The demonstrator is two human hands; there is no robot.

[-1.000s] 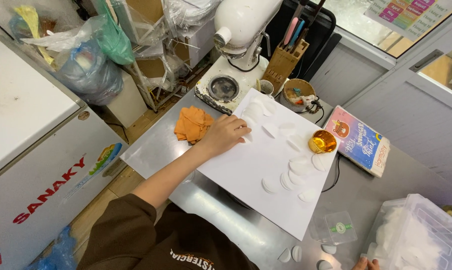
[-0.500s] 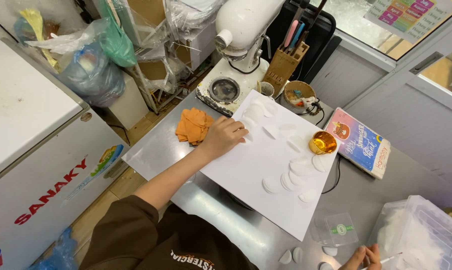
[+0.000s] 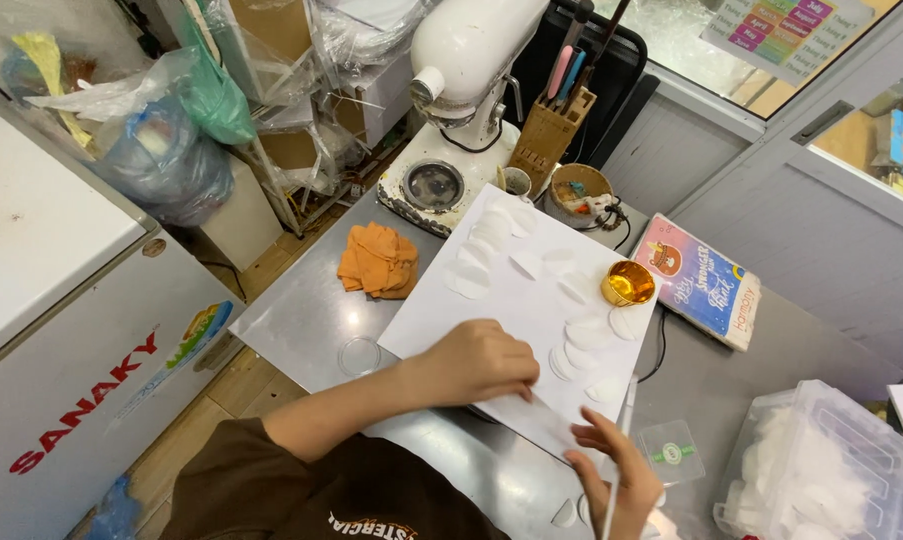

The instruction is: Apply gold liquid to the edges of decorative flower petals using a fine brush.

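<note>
A large white sheet (image 3: pixel 531 290) lies on the steel table (image 3: pixel 301 320), with several thin white round discs (image 3: pixel 468 283) spread over it. A small gold cup (image 3: pixel 628 284) stands at its right edge. My left hand (image 3: pixel 481 362) rests on the sheet's near edge, fingers curled onto it. My right hand (image 3: pixel 611 478) is just right of it at the sheet's near corner. Its fingertips touch the paper and it holds a thin white stick (image 3: pixel 626 410) that points away from me.
An orange cloth (image 3: pixel 378 260) lies left of the sheet, and a clear round lid (image 3: pixel 358 355) sits nearer me. Behind stand a white stand mixer (image 3: pixel 461 60) and a knife block (image 3: pixel 551 130). A colourful book (image 3: pixel 698 283), a small clear packet (image 3: pixel 671 452) and a clear plastic box (image 3: pixel 821 470) are to the right. A white freezer (image 3: pixel 41 230) stands at left.
My left hand slid from the sheet's far left edge, by the orange cloth, back to its near edge. My right hand came up from the bottom of the view to the sheet's corner.
</note>
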